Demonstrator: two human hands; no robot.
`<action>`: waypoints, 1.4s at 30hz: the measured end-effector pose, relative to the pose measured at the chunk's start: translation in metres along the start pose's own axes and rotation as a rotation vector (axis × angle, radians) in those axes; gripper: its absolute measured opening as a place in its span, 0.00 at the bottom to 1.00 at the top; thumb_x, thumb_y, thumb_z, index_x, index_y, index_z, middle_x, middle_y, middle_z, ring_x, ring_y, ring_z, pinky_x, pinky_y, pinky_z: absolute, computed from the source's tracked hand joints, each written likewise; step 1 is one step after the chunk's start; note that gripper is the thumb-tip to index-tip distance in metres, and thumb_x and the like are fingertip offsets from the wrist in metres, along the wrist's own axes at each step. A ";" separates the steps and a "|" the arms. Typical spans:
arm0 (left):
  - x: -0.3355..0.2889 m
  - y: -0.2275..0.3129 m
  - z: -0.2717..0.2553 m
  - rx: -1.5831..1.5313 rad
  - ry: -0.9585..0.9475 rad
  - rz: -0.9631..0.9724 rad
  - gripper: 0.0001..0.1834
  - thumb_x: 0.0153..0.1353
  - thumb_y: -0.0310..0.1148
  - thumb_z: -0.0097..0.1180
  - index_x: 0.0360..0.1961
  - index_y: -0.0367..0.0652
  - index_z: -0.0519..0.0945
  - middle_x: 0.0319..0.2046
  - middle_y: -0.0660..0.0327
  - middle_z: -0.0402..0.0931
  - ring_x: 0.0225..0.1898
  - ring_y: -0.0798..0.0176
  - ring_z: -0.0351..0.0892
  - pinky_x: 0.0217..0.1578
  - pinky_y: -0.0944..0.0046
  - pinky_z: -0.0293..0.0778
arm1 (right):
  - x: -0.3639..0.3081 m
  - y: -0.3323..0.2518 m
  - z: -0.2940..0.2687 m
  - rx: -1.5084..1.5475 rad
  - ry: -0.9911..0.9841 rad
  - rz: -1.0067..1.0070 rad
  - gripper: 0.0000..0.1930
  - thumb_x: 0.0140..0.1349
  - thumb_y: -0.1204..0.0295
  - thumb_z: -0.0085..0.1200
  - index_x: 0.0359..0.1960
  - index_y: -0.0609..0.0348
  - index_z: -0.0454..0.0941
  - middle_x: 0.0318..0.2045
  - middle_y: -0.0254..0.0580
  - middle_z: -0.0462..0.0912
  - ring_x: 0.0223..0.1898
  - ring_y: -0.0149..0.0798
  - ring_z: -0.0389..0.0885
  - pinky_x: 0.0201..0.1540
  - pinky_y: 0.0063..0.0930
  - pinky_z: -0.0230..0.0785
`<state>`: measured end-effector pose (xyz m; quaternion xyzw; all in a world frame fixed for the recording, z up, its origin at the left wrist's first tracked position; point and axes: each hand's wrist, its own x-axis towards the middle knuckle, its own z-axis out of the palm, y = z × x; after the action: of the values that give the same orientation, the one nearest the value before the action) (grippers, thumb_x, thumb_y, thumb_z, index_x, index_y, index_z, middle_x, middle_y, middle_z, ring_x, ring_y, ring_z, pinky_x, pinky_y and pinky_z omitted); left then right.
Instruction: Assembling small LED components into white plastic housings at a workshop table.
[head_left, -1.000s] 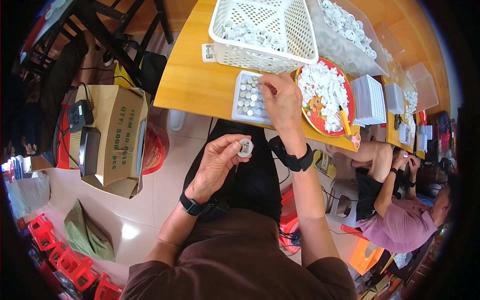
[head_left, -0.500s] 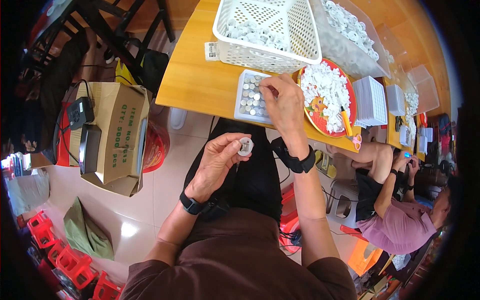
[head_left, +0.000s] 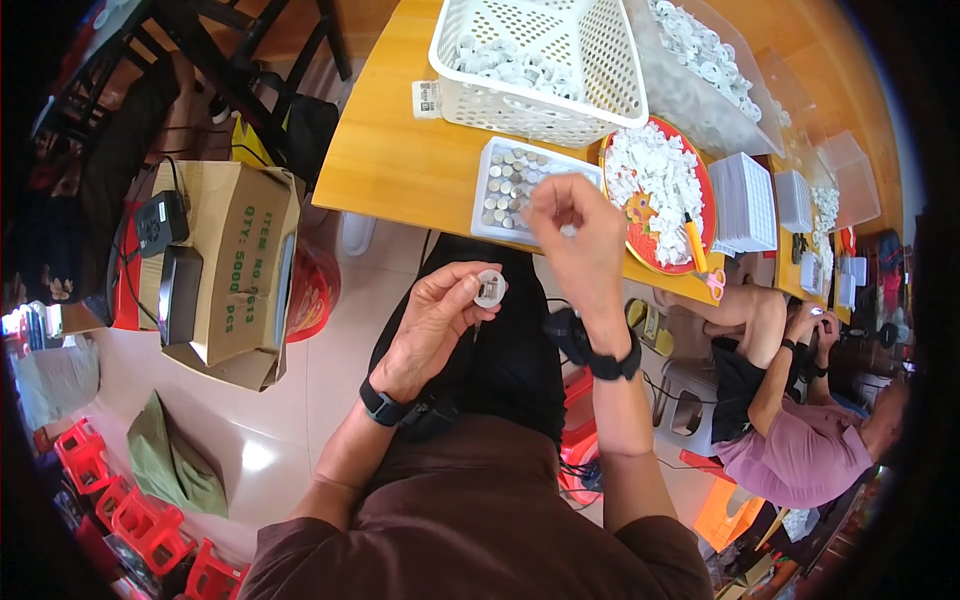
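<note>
Between the thumb and fingers of my left hand (head_left: 432, 325) is a small round white plastic housing (head_left: 489, 289), its open side showing metal bits inside. My right hand (head_left: 578, 230) hovers over the near right part of a white tray (head_left: 484, 185), thumb and fingertips pinched together. Whatever that pinch holds is too small or blurred to make out. Rows of silver button cells (head_left: 516, 172) lie in the tray, partly covered by my right hand.
Behind the tray stands a white perforated basket (head_left: 520, 115) with white parts. A red plate (head_left: 708, 190) of small white pieces carries an orange-handled tool (head_left: 693, 240), with pink scissors (head_left: 714, 285) beside it. Stacked white trays (head_left: 748, 205) stand to the right. Another person (head_left: 800, 450) sits at right.
My right hand has risen out of the tray and come back toward me, uncovering more button cells. My left hand stays nearly still with the round housing.
</note>
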<state>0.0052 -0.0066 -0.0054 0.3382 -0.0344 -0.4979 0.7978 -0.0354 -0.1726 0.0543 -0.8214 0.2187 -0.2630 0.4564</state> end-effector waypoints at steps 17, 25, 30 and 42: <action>0.001 -0.004 0.009 0.041 0.010 0.015 0.14 0.63 0.34 0.52 0.47 0.38 0.77 0.38 0.62 0.78 0.38 0.72 0.77 0.41 0.72 0.73 | -0.070 0.000 0.009 -0.241 0.051 -0.415 0.12 0.44 0.86 0.56 0.31 0.61 0.73 0.27 0.42 0.77 0.27 0.43 0.77 0.27 0.32 0.71; 0.001 -0.005 0.010 0.096 0.037 0.006 0.13 0.63 0.34 0.53 0.45 0.38 0.78 0.37 0.62 0.79 0.36 0.73 0.76 0.40 0.72 0.73 | -0.068 0.001 0.007 -0.214 -0.062 -0.386 0.11 0.47 0.87 0.53 0.32 0.62 0.71 0.27 0.43 0.76 0.29 0.45 0.77 0.28 0.33 0.70; 0.001 -0.012 0.003 0.202 0.062 -0.003 0.13 0.62 0.35 0.54 0.44 0.41 0.80 0.31 0.66 0.79 0.31 0.76 0.74 0.32 0.77 0.67 | -0.070 0.006 0.002 -0.140 -0.147 -0.234 0.11 0.48 0.87 0.53 0.32 0.62 0.72 0.26 0.43 0.75 0.28 0.45 0.77 0.29 0.32 0.70; 0.004 -0.009 0.003 0.267 0.015 -0.042 0.13 0.64 0.33 0.50 0.45 0.37 0.77 0.40 0.61 0.77 0.39 0.70 0.75 0.42 0.68 0.73 | -0.060 0.011 -0.012 -0.062 -0.274 -0.156 0.08 0.49 0.85 0.56 0.30 0.63 0.74 0.26 0.42 0.73 0.27 0.41 0.76 0.29 0.29 0.68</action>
<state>-0.0012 -0.0135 -0.0096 0.4456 -0.0874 -0.5032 0.7352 -0.0900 -0.1493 0.0362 -0.8778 0.0979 -0.1761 0.4346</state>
